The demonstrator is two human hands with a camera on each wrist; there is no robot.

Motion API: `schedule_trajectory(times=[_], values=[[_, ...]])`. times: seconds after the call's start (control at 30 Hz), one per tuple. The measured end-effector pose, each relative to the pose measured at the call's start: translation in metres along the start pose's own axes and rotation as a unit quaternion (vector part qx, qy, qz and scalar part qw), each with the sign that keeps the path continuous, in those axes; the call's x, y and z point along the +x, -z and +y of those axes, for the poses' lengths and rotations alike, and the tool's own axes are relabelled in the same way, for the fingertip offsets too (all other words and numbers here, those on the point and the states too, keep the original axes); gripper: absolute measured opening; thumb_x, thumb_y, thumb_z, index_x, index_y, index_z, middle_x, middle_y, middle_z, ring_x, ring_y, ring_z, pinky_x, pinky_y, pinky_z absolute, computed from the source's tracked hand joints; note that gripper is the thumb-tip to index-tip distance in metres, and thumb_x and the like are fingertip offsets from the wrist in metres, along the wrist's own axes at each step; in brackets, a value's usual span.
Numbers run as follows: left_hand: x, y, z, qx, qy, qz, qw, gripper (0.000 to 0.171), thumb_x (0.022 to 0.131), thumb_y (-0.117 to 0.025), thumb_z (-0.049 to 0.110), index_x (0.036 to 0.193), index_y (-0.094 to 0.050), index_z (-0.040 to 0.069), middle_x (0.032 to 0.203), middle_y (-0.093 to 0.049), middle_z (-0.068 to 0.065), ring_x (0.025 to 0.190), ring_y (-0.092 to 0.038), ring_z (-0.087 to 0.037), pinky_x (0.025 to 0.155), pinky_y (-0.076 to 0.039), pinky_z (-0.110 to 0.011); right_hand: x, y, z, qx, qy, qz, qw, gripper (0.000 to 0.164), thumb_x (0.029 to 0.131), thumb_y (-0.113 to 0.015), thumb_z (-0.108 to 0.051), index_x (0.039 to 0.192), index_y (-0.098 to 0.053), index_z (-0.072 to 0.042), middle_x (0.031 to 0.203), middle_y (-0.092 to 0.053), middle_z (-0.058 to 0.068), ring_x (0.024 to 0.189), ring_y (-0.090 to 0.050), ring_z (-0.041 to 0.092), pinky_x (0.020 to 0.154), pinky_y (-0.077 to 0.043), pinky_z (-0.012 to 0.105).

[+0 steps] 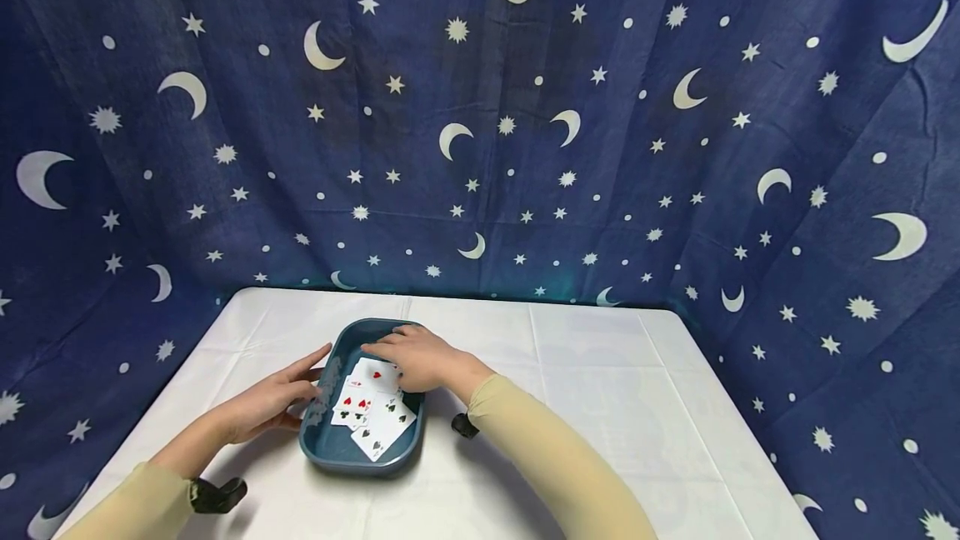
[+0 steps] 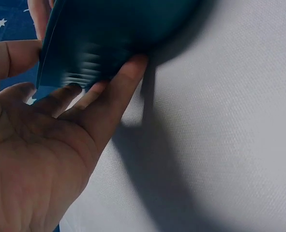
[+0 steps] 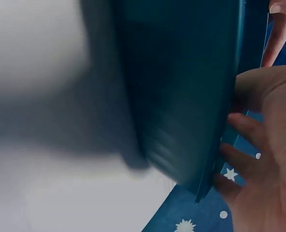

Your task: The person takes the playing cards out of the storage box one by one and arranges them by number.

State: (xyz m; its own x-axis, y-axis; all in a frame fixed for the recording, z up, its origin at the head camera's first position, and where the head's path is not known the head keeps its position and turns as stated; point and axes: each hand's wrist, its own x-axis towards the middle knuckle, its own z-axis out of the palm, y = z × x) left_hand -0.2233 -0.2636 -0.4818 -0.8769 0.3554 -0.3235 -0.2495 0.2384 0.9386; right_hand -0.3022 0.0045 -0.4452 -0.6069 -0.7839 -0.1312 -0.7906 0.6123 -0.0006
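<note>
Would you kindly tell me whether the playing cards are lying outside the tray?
No, the cards lie inside the blue tray.

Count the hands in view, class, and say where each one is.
2. The left hand is at the left side of the tray; the right hand reaches over its right rim. Neither is wholly hidden.

At two o'clock on the tray [image 1: 330, 444], your right hand [image 1: 420, 357] hides part of the rim and the upper edge of the cards [image 1: 386, 432]; you can't tell whether it pinches one. Overlapping cards cover parts of each other's faces. Both your wrist views cut the tray off at twelve o'clock, and the right one blurs its wall. Your sleeves [image 1: 555, 448] leave the head view at eight and five o'clock.
</note>
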Motion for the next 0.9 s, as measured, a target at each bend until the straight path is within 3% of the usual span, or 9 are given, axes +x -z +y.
schedule_trajectory(times=[0.23,0.47,0.67,0.9], values=[[0.0,0.001,-0.001,-0.01,0.004,0.002,0.9999,0.08,0.101,-0.051,0.011,0.167,-0.008,0.024,0.163,-0.012,-0.031,0.131,-0.046,-0.04,0.09,-0.054,-0.054,0.017,-0.002,-0.01,0.04,-0.027,-0.049,0.998,0.077,0.094,-0.065,-0.005,0.16,-0.037,-0.034,0.155,-0.045,-0.007,0.141,-0.043,0.017,0.113,-0.036,0.035],[0.003,0.0,-0.001,-0.008,0.002,-0.002,1.0,0.078,0.102,-0.05,0.012,0.167,-0.009,0.025,0.163,-0.014,-0.03,0.132,-0.044,-0.039,0.09,-0.054,-0.054,0.021,-0.007,-0.017,0.054,-0.061,-0.098,0.992,0.078,0.096,-0.066,-0.009,0.16,-0.034,-0.038,0.162,-0.035,-0.009,0.146,-0.037,0.018,0.113,-0.036,0.036],[0.005,-0.001,-0.002,-0.007,0.003,0.002,1.0,0.078,0.101,-0.05,0.01,0.167,-0.01,0.023,0.163,-0.014,-0.031,0.135,-0.042,-0.042,0.089,-0.054,-0.055,0.019,-0.012,-0.021,-0.01,-0.044,-0.11,0.993,0.067,0.095,-0.071,-0.017,0.154,-0.046,-0.039,0.16,-0.037,-0.01,0.141,-0.04,0.019,0.108,-0.04,0.036],[0.003,-0.001,-0.002,-0.013,0.002,-0.001,0.9999,0.078,0.101,-0.049,0.01,0.167,-0.009,0.023,0.163,-0.013,-0.031,0.135,-0.041,-0.043,0.09,-0.053,-0.056,0.017,-0.016,-0.027,-0.056,-0.017,-0.097,0.994,0.055,0.093,-0.075,-0.022,0.144,-0.058,-0.028,0.142,-0.054,-0.007,0.118,-0.05,0.012,0.1,-0.043,0.026]])
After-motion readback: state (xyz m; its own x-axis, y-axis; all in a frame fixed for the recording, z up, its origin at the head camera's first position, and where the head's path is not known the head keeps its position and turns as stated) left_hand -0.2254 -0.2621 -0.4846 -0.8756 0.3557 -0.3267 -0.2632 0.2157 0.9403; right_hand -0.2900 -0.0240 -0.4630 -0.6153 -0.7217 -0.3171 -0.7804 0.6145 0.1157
